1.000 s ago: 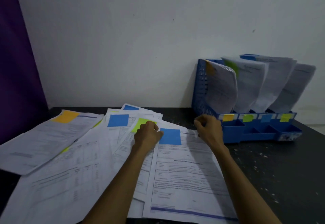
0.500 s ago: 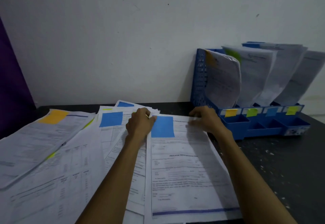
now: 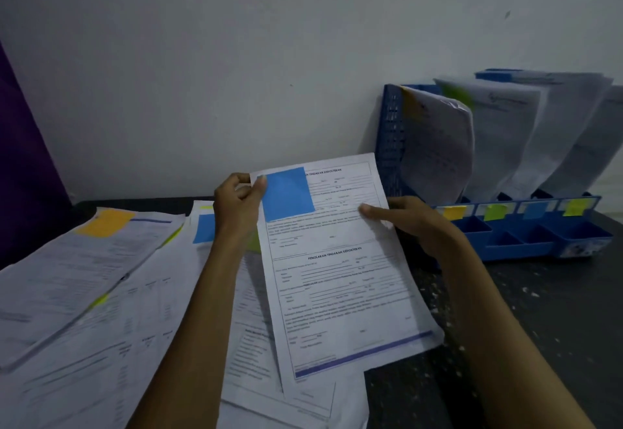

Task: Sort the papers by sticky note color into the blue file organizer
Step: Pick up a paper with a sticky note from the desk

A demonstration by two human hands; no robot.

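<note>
- The left hand (image 3: 240,204) pinches the top left corner of a white printed sheet (image 3: 340,280), thumb on its square blue sticky note (image 3: 286,194).
- The right hand (image 3: 416,223) grips the sheet's right edge, thumb in front, fingers behind it.
- The sheet is tilted up above loose white papers (image 3: 101,293) on the dark table (image 3: 546,327), just left of the blue plastic file organizer (image 3: 391,145).

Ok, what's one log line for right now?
item: paper with blue sticky note | left hand: pinches top-left corner | right hand: grips right edge | next: probably blue-tab slot
</note>
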